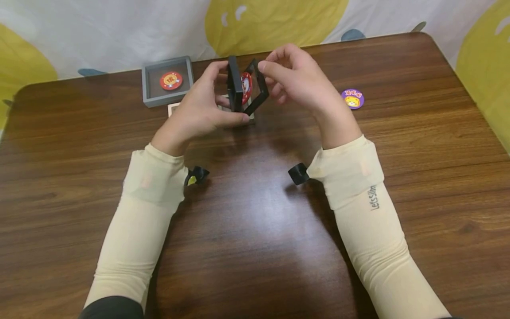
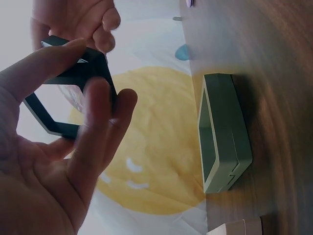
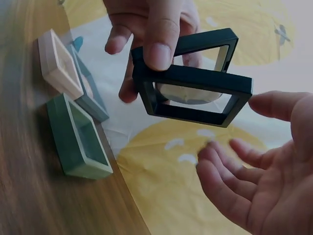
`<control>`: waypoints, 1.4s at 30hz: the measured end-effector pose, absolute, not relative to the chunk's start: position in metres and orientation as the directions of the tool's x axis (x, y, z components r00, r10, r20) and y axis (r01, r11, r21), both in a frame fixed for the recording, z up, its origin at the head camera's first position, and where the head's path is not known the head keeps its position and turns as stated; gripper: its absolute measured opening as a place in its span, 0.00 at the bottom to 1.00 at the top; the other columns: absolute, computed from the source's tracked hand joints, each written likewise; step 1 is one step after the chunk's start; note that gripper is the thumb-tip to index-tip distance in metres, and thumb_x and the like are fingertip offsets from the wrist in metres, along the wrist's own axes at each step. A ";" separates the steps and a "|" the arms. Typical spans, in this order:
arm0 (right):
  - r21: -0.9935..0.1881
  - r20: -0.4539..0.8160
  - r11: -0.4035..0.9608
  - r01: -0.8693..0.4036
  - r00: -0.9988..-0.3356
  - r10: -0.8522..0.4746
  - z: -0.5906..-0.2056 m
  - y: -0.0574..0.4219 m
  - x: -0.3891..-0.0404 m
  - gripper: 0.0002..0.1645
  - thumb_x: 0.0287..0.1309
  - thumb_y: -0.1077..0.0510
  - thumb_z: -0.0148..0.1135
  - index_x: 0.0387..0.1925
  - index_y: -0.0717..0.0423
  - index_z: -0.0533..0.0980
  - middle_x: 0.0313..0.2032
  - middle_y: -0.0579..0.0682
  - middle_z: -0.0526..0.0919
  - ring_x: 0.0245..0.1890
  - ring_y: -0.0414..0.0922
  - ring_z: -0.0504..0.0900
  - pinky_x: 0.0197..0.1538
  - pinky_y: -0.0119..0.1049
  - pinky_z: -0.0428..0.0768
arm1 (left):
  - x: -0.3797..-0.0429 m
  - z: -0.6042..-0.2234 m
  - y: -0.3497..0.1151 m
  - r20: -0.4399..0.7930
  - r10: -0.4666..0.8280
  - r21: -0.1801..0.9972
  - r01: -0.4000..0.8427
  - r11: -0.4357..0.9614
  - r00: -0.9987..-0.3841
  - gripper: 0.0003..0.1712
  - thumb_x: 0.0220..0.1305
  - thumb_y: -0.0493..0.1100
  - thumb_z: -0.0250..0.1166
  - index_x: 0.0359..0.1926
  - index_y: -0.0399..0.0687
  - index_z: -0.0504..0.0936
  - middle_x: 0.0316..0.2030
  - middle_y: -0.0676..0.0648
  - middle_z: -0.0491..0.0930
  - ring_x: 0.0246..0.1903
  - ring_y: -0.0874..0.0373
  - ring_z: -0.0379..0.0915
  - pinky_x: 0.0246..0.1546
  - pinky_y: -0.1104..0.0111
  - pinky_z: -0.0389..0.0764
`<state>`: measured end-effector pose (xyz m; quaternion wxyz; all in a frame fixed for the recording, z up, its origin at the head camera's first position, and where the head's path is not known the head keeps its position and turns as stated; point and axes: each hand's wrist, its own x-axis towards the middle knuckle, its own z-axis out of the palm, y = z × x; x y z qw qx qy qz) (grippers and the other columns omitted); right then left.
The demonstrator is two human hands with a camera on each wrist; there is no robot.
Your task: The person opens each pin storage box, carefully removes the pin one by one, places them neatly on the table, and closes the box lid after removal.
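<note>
A small black display frame (image 1: 236,84), hinged apart into two halves, is held up by my left hand (image 1: 201,99) over the back of the table. In the right wrist view, the left thumb presses on a corner of the black frame (image 3: 195,81), with fingers behind it. A round red disc (image 1: 246,86) with a printed figure sits between the halves. My right hand (image 1: 296,73) has its thumb tip at the edge of the right half, its other fingers loosely bent away from the frame. In the right wrist view, that right hand (image 3: 266,166) touches the frame's near corner with one fingertip.
A grey display frame (image 1: 147,84) holding a red disc (image 1: 171,80) lies at the back left. Behind the hands stand a green frame (image 3: 73,142) and a pale pink frame (image 3: 51,58). A purple cartoon disc (image 1: 353,99) lies to the right. A patterned cloth (image 1: 131,31) hangs behind the table.
</note>
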<state>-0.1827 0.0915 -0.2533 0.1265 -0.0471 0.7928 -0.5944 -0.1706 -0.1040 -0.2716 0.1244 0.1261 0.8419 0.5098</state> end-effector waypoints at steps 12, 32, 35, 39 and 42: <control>-0.702 0.093 0.679 -0.213 -0.974 -0.209 -0.248 0.084 -0.174 0.12 0.62 0.51 0.57 0.41 0.54 0.76 0.45 0.48 0.75 0.45 0.42 0.78 0.50 0.38 0.73 | -0.174 -0.276 -0.101 -0.078 0.326 0.852 0.107 0.513 -0.942 0.58 0.42 0.33 0.76 0.70 0.48 0.51 0.63 0.43 0.65 0.42 0.51 0.77 0.37 0.72 0.78; -0.450 -0.003 0.877 -0.170 -0.981 -0.192 -0.257 0.064 -0.173 0.18 0.55 0.53 0.61 0.47 0.55 0.75 0.47 0.53 0.75 0.42 0.50 0.74 0.45 0.48 0.76 | -0.175 -0.280 -0.101 -0.060 0.352 0.787 0.172 0.592 -0.934 0.54 0.44 0.34 0.75 0.69 0.45 0.53 0.64 0.42 0.65 0.46 0.48 0.75 0.51 0.60 0.78; -0.472 -0.013 0.869 -0.149 -0.984 -0.176 -0.258 0.062 -0.173 0.17 0.53 0.55 0.60 0.45 0.56 0.75 0.47 0.53 0.74 0.42 0.49 0.73 0.46 0.46 0.75 | -0.177 -0.282 -0.101 -0.042 0.365 0.778 0.199 0.596 -0.930 0.54 0.44 0.33 0.75 0.69 0.43 0.53 0.63 0.40 0.66 0.46 0.47 0.75 0.52 0.60 0.77; -0.514 -0.021 0.847 -0.132 -0.986 -0.166 -0.259 0.062 -0.174 0.14 0.55 0.53 0.59 0.41 0.56 0.77 0.45 0.52 0.75 0.42 0.48 0.72 0.46 0.43 0.73 | -0.176 -0.282 -0.101 -0.028 0.358 0.770 0.209 0.603 -0.933 0.54 0.43 0.34 0.75 0.69 0.42 0.53 0.63 0.39 0.66 0.47 0.47 0.74 0.53 0.59 0.77; -0.549 -0.018 0.826 -0.130 -0.986 -0.167 -0.259 0.064 -0.175 0.12 0.57 0.52 0.58 0.37 0.56 0.77 0.41 0.51 0.76 0.38 0.47 0.72 0.40 0.40 0.71 | -0.176 -0.281 -0.102 -0.031 0.356 0.765 0.207 0.609 -0.934 0.55 0.44 0.35 0.75 0.70 0.43 0.53 0.63 0.40 0.65 0.47 0.47 0.74 0.53 0.60 0.77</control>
